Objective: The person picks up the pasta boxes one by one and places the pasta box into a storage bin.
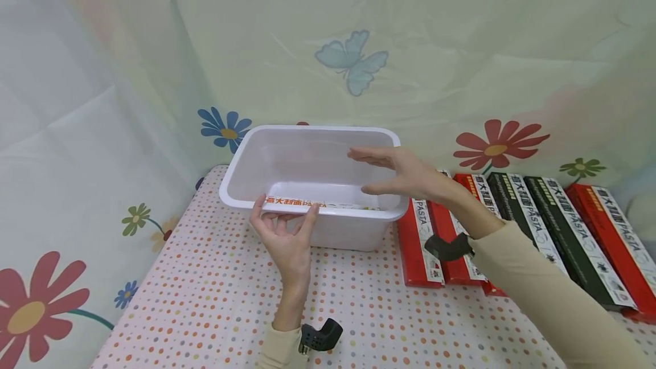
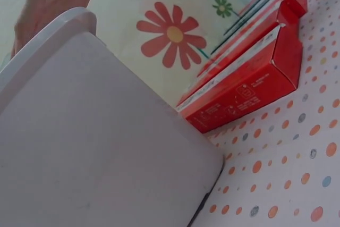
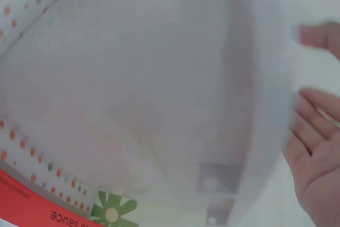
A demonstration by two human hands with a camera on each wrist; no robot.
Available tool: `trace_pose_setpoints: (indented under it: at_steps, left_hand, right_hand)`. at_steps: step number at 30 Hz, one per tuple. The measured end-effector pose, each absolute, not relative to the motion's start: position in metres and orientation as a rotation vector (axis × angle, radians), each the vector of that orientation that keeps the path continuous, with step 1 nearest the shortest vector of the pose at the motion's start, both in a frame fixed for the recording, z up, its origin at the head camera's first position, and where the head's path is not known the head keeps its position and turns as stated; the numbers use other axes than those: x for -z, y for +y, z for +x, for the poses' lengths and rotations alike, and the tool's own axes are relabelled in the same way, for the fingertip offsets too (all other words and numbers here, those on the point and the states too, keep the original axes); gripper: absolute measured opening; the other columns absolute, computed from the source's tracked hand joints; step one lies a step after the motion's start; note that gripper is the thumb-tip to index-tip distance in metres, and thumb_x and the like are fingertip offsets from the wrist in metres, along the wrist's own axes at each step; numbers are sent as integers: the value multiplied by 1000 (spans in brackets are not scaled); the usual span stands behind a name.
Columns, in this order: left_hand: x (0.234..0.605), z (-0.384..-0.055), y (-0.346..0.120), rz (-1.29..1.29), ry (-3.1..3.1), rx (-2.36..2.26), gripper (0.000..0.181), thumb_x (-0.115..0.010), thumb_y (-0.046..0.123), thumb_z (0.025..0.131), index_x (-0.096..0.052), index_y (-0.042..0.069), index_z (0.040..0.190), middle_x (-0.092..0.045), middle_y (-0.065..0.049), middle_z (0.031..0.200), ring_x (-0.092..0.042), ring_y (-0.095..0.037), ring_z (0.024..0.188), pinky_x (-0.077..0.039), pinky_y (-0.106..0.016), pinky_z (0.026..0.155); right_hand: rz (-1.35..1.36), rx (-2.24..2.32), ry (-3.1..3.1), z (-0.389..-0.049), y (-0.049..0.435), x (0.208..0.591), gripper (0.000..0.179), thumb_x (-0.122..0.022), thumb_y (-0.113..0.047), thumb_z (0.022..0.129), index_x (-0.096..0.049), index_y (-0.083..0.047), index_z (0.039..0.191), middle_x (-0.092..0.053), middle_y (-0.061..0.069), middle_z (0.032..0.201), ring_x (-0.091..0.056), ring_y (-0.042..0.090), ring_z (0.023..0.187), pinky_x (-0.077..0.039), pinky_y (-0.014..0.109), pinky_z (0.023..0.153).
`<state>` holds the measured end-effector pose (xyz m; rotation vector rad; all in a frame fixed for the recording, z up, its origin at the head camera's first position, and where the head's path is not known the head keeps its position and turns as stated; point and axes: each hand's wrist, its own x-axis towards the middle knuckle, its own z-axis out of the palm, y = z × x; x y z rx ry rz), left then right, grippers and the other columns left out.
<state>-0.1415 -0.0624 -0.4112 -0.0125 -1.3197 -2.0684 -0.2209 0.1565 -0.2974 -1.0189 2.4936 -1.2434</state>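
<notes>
The left hand (image 1: 283, 238) grips the near rim of the white tub (image 1: 348, 232), thumb and forefinger at the edge and the other fingers curled beneath it. The right hand (image 1: 410, 175) is held over the right end of the tub's opening, thumb and fingers spread well apart with nothing between them. Inside the tub, just behind the near rim and close to the left fingertips, lies a box (image 1: 289, 202), mostly hidden by the rim. The tub is smooth, slightly glossy plastic, a deep rounded rectangle with a rolled lip. Right of the tub, flat cardboard boxes stand in a slanting row: red boxes (image 1: 413, 261) and dark green boxes (image 1: 569, 238), long and sharp-edged. Under the tub spreads a pale tablecloth (image 1: 205, 300) with coloured dots; behind it hangs a creased cloth (image 1: 435, 73) printed with flowers and a blue butterfly. The box in the tub shows orange lettering, "意大利面 PASTA"; "PASTA" also reads along white strips on the boxes beside the tub, and one red side shows "sauce", upside down in the right wrist view
</notes>
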Motion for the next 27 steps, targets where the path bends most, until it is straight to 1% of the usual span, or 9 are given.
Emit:
trace_pose_setpoints:
  at_steps: [4, 5, 8, 11, 14, 16, 18, 24, 27]
  left_hand:
    - [411, -141, -62, -14, -1318, 2070, 99, -85, -11, 78, -25, 8, 155, -47, -20, 136, -58, -38, 107, -65, -51, 91]
    - [411, -141, -62, -15, -1319, 2073, 100, -84, -11, 78, -25, 8, 155, -47, -20, 137, -58, -39, 107, -65, -51, 91]
    - [410, -140, -62, -16, -1322, 2078, 98, -84, -12, 78, -24, 7, 155, -46, -20, 138, -58, -36, 108, -65, -47, 92]
    - [409, -139, -63, -20, -1318, 2083, 96, -82, -13, 79, -25, 7, 153, -46, -22, 139, -59, -34, 108, -65, -44, 92]
    - [408, -139, -64, -25, -1313, 2079, 94, -82, -13, 79, -26, 7, 152, -47, -23, 139, -60, -32, 108, -65, -43, 93]
    - [407, -140, -65, -25, -1311, 2080, 95, -83, -13, 79, -26, 7, 152, -48, -23, 140, -60, -31, 108, -65, -43, 92]
    - [407, -141, -64, -29, -1315, 2086, 96, -83, -12, 79, -26, 8, 152, -48, -21, 141, -60, -30, 110, -65, -44, 93]
    - [409, -142, -62, -34, -1319, 2092, 97, -84, -11, 79, -24, 10, 154, -49, -18, 142, -59, -31, 111, -64, -46, 95]
    - [410, -141, -63, -29, -1319, 2089, 97, -83, -11, 79, -24, 10, 154, -48, -19, 142, -59, -30, 111, -64, -45, 94]
  right_hand:
    - [-906, 1384, 2621, -183, 176, 294, 69, -77, -7, 95, -47, -7, 157, -49, 12, 159, -42, 35, 149, -38, 60, 122]
    - [-876, 1410, 2663, -173, 182, 295, 69, -77, -7, 95, -47, -8, 157, -49, 11, 159, -43, 33, 148, -40, 56, 122]
    - [-763, 1500, 2800, -145, 195, 303, 69, -76, -8, 96, -48, -14, 157, -51, 8, 158, -46, 28, 146, -49, 32, 115]
    - [-659, 1604, 2906, -124, 208, 324, 70, -76, -6, 95, -48, -16, 157, -51, 7, 158, -49, 15, 144, -49, 12, 104]
    - [-522, 1678, 2945, -108, 218, 351, 70, -75, -5, 96, -46, -15, 158, -50, 8, 159, -46, 3, 143, -46, 6, 101]
    - [-400, 1719, 2911, -100, 222, 369, 68, -72, -7, 98, -43, -14, 160, -48, 10, 160, -46, 0, 142, -46, 5, 100]
    - [-273, 1765, 2831, -94, 224, 386, 67, -70, -9, 100, -40, -11, 161, -46, 14, 161, -46, 6, 144, -47, 5, 100]
    - [-12, 1715, 2733, -83, 218, 425, 74, -73, -13, 99, -34, -5, 162, -38, 22, 164, -35, 42, 150, -40, 1, 102]
    - [10, 1686, 2794, -84, 210, 438, 77, -76, -11, 96, -35, -3, 161, -37, 24, 163, -33, 47, 150, -31, -5, 100]
